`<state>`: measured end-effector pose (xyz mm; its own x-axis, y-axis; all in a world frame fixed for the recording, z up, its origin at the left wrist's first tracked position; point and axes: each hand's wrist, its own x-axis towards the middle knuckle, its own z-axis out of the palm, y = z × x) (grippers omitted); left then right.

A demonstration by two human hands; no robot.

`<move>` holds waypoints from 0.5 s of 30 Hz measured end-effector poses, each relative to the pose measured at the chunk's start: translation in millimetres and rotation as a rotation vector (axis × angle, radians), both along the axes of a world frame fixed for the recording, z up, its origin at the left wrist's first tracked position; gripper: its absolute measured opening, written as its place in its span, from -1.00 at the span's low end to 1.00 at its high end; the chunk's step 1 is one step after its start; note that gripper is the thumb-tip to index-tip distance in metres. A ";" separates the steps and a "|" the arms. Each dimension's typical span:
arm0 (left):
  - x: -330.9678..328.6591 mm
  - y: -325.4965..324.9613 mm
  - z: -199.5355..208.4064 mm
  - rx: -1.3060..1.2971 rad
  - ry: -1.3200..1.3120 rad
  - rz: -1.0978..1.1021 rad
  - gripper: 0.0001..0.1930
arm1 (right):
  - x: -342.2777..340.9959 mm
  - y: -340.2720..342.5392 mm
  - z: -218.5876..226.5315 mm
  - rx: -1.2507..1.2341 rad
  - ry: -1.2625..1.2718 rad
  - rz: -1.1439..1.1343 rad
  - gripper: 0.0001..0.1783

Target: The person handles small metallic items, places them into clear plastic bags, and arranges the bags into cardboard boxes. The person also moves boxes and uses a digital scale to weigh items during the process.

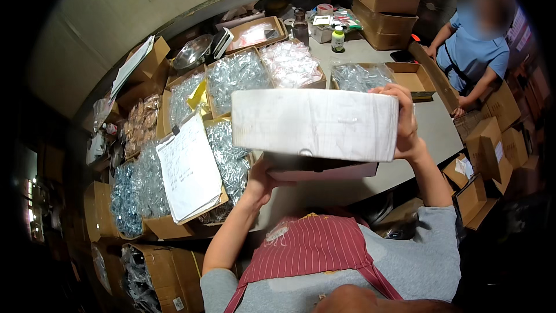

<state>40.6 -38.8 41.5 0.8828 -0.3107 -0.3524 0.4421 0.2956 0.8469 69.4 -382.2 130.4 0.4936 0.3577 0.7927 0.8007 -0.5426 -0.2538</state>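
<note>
A long white cardboard box (313, 124) is held up in front of me, over the near part of the table. My right hand (404, 117) grips its right end, with fingers bent over the top corner. Below the box's front face is a dark gap and a pale pinkish panel (336, 173); whether this is a flap of the same box or a separate piece, I cannot tell. At the lower left, my left hand (265, 181) holds this underside, its fingers partly hidden beneath the box.
Open cartons of bagged metal parts (237, 75) crowd the table's left and back. A clipboard with papers (188, 165) lies over some. A green-capped bottle (337, 39) and stacked cartons (385, 20) stand behind. A person in blue (472, 55) is at the right, near empty cartons (489, 148).
</note>
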 end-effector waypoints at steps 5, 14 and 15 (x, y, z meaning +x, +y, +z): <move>11.3 -10.9 12.6 -0.064 -0.228 -0.034 -0.35 | 8.5 -19.0 6.1 0.079 -0.150 -0.138 0.07; 20.5 -39.4 -13.5 -0.067 -0.004 0.082 -0.40 | -7.2 -59.2 -0.1 0.914 0.340 -0.235 -0.13; 29.6 -35.6 -35.4 -0.109 0.021 0.098 -0.52 | -8.5 -68.5 -2.4 1.027 0.366 -0.217 -0.16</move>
